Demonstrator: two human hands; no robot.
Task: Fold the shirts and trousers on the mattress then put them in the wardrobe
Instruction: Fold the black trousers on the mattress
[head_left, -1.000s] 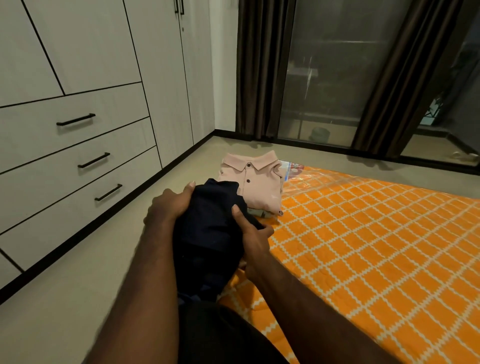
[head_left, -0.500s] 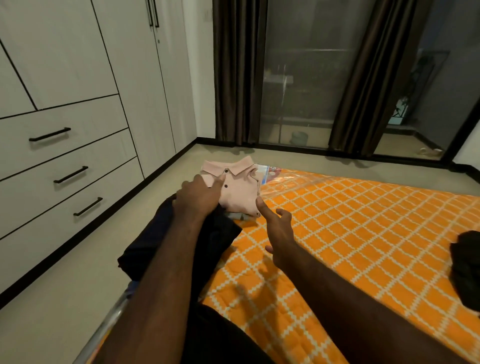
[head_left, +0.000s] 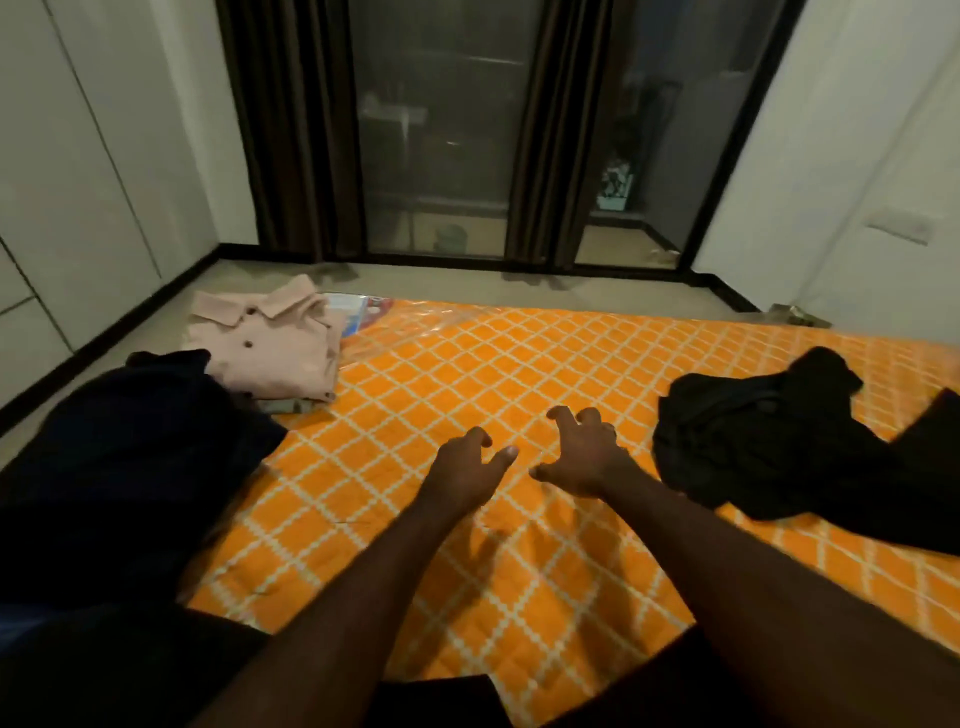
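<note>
Orange mattress (head_left: 571, 364) laid on floor (head_left: 441, 283), glass doors (head_left: 436, 156) flanked by dark curtains (head_left: 296, 130), left hand (head_left: 465, 467) and right hand (head_left: 584, 452) held open and empty above it

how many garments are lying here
3: folded pink shirt at far left corner, navy garment near left, crumpled black garment at right. A grey piece under the shirt may be another.
</note>
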